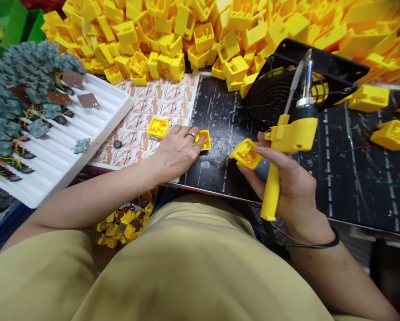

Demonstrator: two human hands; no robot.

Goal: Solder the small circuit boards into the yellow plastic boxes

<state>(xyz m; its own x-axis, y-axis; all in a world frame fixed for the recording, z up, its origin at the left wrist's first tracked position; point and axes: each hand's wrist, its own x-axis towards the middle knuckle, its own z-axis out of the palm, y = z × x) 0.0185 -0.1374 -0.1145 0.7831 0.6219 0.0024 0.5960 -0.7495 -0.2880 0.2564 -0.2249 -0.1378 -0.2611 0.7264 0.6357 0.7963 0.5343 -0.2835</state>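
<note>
My left hand [178, 151] rests low over the table, its fingers curled on a small open yellow plastic housing [206, 140]. Just left of those fingers lies another yellow housing [158, 127], open side up. A yellow soldering gun [291, 136] with a metal tip pointing up and away is held in my right hand [295, 189]. Between the thumb and fingers of that same hand I also pinch a third yellow housing [245, 154], its hollow side showing. The part of the gun's handle inside my palm is hidden.
A large heap of yellow housings [173, 44] lines the back. A black fan [270, 96] stands behind the soldering gun. At left, a white foam tray [109, 104] carries many wired circuit parts [36, 76]. More yellow pieces [128, 223] lie below the table edge.
</note>
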